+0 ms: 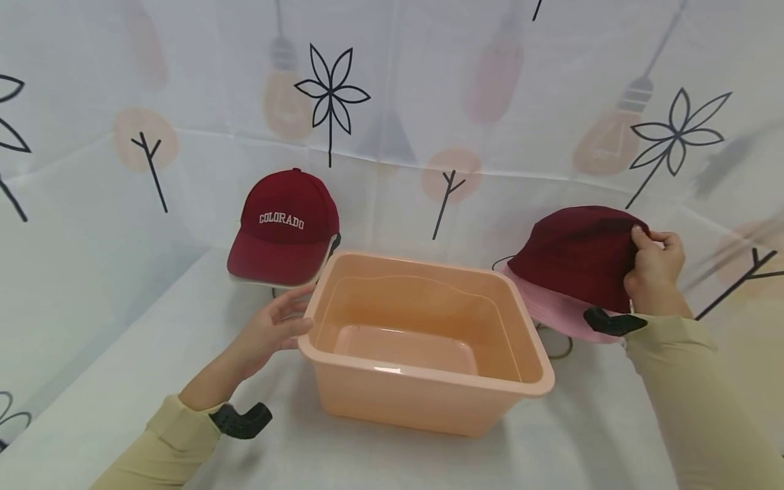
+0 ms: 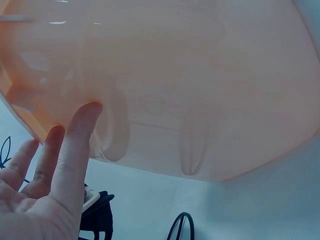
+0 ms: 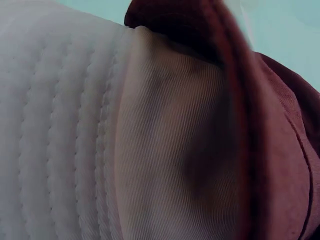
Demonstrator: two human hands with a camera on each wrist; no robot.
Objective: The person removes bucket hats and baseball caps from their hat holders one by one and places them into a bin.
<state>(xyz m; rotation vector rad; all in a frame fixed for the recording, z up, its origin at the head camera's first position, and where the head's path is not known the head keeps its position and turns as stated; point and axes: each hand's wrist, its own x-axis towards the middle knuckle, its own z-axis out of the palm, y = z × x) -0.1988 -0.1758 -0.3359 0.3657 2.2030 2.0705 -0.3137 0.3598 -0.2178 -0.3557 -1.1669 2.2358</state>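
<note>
My left hand (image 1: 273, 331) is at the left side of a peach plastic basin (image 1: 429, 401), its fingers straight and fingertips at the rim. In the left wrist view the fingers (image 2: 75, 150) lie against the basin wall (image 2: 210, 100). On the right, my right hand (image 1: 658, 269) pinches the crown of a bucket hat (image 1: 576, 255), dark red on top with a pink brim. Up close in the right wrist view, the hat shows a brim (image 3: 65, 120) with stitched rows and a dark red crown (image 3: 280, 150); the fingertips are partly hidden behind the fabric.
A dark red baseball cap (image 1: 288, 228) lettered COLORADO sits on a stand at the back left, beyond the basin. Under the bucket hat a thin wire ring (image 1: 560, 350) shows. The white table (image 1: 257, 469) meets a patterned cloth backdrop (image 1: 392, 102).
</note>
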